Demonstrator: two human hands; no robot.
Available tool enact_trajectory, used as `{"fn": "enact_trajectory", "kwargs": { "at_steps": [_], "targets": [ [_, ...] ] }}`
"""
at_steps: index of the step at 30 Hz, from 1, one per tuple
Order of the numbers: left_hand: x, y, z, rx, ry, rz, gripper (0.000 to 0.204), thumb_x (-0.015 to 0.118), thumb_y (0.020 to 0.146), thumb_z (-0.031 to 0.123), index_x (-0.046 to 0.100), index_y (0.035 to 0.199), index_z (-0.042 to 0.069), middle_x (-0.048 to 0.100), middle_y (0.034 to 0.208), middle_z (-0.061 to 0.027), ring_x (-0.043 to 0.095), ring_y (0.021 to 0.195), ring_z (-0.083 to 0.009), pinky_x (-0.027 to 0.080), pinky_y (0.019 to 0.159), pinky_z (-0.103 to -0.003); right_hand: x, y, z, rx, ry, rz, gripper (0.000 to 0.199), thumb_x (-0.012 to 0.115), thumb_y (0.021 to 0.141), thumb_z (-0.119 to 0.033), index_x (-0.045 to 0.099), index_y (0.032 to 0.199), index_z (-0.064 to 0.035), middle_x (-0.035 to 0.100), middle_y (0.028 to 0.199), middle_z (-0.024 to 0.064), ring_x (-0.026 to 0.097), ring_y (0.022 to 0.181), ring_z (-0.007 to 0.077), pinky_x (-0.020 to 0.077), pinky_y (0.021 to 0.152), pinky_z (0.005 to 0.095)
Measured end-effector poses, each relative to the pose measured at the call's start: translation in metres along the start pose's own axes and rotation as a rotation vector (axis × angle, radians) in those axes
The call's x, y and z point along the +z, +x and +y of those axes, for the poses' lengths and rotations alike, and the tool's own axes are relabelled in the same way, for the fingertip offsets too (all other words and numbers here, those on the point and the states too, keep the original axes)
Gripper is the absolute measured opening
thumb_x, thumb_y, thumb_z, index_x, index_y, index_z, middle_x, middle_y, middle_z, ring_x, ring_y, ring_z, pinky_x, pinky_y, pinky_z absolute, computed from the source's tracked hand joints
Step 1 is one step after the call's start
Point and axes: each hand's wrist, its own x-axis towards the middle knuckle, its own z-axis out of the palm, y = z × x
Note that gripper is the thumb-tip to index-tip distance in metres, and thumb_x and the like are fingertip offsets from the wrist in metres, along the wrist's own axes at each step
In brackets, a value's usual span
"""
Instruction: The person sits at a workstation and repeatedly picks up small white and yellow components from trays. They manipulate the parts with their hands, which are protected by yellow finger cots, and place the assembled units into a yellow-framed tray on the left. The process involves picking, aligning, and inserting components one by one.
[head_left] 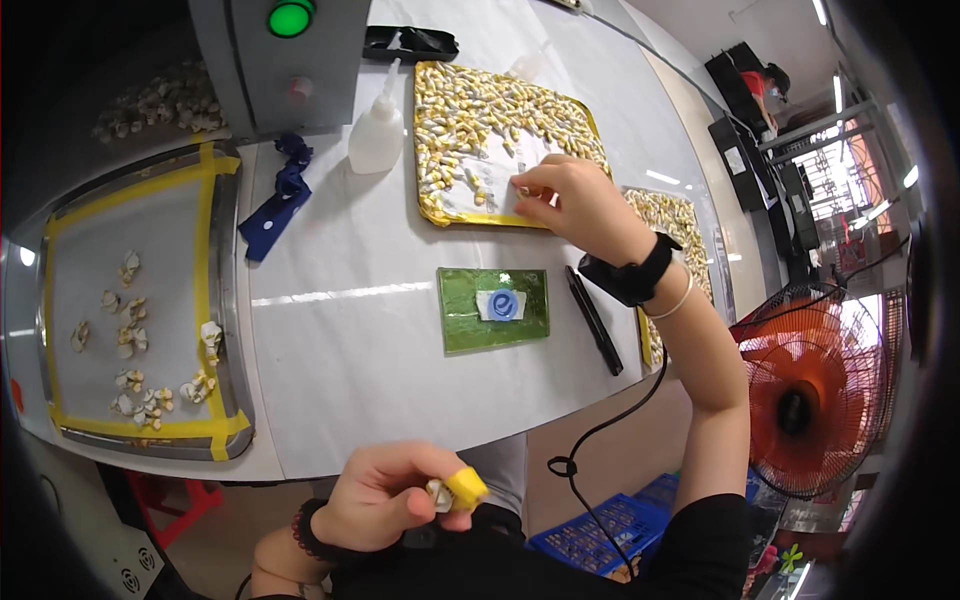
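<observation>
Left hand (385, 497) pinching yellow piece (462, 489), pointing right

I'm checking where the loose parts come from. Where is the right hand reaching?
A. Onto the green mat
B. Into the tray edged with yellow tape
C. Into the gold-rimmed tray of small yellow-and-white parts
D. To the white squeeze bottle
C: the right hand pinches at the near edge of the gold-rimmed tray, away from the green mat, the squeeze bottle and the taped tray.

A glossy white tabletop (380, 360), a dull metal tray (228, 300) edged in yellow tape, a translucent plastic squeeze bottle (376, 135).
</observation>
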Motion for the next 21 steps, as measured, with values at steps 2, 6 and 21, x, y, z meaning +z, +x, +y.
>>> {"fn": "enact_trajectory", "kwargs": {
  "at_steps": [2,6,21],
  "targets": [
    [0.009,0.006,0.001,0.051,0.033,0.118,0.049,0.063,0.084,0.034,0.050,0.114,-0.003,0.060,0.100,-0.0123,0.061,0.083,-0.0154,0.051,0.075,-0.028,0.003,0.003,-0.005,0.001,-0.033,0.009,0.011,0.054,0.076,-0.005,0.064,0.078,0.0000,0.060,0.069,0.0161,0.060,0.071,0.0310,0.0474,0.066,0.0378],
    [0.011,0.014,0.003,0.057,0.036,0.228,0.050,0.068,0.079,0.032,0.050,0.110,-0.002,0.061,0.099,-0.0136,0.063,0.087,-0.0197,0.052,0.080,-0.031,-0.007,0.006,-0.002,0.045,-0.011,-0.048,0.008,0.056,0.074,-0.003,0.062,0.078,0.0005,0.060,0.068,0.0151,0.059,0.065,0.0304,0.0479,0.063,0.0367],
    [0.007,0.019,0.002,0.097,0.028,0.356,0.044,0.072,0.075,0.033,0.054,0.097,-0.001,0.064,0.080,-0.0119,0.063,0.076,-0.0217,0.054,0.072,-0.036,0.000,-0.076,-0.062,-0.230,-0.087,0.025,0.013,0.058,0.069,-0.002,0.055,0.082,-0.0033,0.054,0.074,0.0062,0.054,0.075,0.0221,0.0489,0.063,0.0317]
  ]
}}
